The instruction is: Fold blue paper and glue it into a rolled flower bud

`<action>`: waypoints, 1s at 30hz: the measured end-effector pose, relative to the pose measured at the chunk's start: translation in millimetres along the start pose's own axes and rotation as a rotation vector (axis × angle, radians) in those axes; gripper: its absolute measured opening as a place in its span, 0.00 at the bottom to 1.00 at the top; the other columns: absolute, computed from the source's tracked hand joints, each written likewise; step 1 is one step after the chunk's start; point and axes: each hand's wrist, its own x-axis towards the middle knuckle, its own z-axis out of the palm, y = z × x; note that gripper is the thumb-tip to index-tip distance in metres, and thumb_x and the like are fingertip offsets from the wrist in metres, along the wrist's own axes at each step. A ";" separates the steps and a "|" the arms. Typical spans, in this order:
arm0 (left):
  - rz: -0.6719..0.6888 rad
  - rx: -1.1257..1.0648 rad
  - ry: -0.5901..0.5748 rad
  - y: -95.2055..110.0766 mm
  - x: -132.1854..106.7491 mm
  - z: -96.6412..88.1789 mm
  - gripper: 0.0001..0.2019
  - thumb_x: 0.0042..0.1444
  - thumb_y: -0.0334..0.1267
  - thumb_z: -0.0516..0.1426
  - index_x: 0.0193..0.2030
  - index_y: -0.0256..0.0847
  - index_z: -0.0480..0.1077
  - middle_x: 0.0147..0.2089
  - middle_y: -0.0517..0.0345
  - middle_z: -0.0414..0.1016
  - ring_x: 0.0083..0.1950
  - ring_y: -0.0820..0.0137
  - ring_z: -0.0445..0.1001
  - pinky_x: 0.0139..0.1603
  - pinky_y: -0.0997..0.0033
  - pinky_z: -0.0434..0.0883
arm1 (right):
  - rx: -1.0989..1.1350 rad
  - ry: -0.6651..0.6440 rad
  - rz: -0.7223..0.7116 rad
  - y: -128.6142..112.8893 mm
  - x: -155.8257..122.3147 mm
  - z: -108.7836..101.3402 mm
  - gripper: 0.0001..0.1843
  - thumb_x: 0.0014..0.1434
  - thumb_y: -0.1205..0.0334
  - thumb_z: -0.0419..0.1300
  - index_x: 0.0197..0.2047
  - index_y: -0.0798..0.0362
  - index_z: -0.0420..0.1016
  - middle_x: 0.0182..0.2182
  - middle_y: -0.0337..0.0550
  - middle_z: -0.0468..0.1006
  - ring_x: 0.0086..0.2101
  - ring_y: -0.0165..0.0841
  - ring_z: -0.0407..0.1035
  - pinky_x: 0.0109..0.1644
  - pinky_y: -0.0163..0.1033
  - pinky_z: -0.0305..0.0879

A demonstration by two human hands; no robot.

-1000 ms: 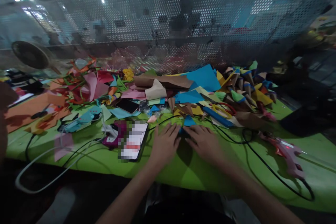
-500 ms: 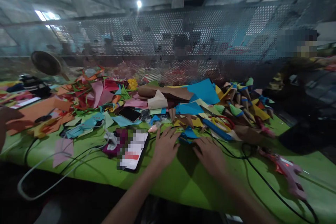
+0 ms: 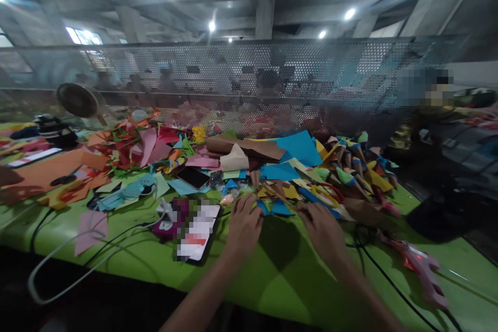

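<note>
My left hand rests low over the green table, fingers apart and slightly bent, with nothing seen in them. Its fingertips lie beside small blue paper pieces. My right hand is to the right of these pieces, its fingers stretched inward and its thumb apart below. Those fingertips are near brown paper scraps and the end of a long blue strip; whether they touch is blurred. Yellow-and-red-handled scissors lie just beyond my right hand. Left of my left hand lies a phone with a lit screen.
A pink glue gun with a glowing red light and black cable lies at the right. Rolled brown paper, blue sheets and paper cones are heaped behind. A white cable loops at the left. Another person sits at the right.
The view has tilted upward, so the table sits lower in the picture. My right hand has moved slightly right, away from the blue pieces, and my left fingers are more bent.
</note>
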 end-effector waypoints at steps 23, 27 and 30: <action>-0.165 -0.244 0.038 10.1 49.1 10.7 0.07 0.55 0.25 0.58 0.35 0.42 0.67 0.42 0.55 0.74 0.50 0.60 0.69 0.51 0.59 0.65 | 0.253 -0.293 -0.143 -12.0 61.8 -12.7 0.09 0.49 0.73 0.56 0.32 0.51 0.74 0.32 0.43 0.78 0.37 0.38 0.71 0.41 0.39 0.61; -0.182 -0.303 -0.010 14.4 62.1 11.2 0.09 0.56 0.24 0.55 0.38 0.43 0.68 0.42 0.55 0.77 0.50 0.60 0.71 0.50 0.60 0.65 | 0.397 -0.279 -0.138 -18.5 75.7 -23.6 0.10 0.49 0.71 0.56 0.32 0.50 0.75 0.32 0.40 0.79 0.37 0.37 0.72 0.41 0.38 0.63; -0.184 -0.350 -0.065 14.0 64.2 14.9 0.08 0.57 0.26 0.53 0.40 0.43 0.68 0.42 0.56 0.78 0.47 0.61 0.73 0.49 0.60 0.64 | 0.501 -0.243 -0.084 -14.0 78.4 -21.2 0.07 0.52 0.66 0.57 0.34 0.50 0.76 0.33 0.41 0.80 0.36 0.37 0.74 0.40 0.39 0.66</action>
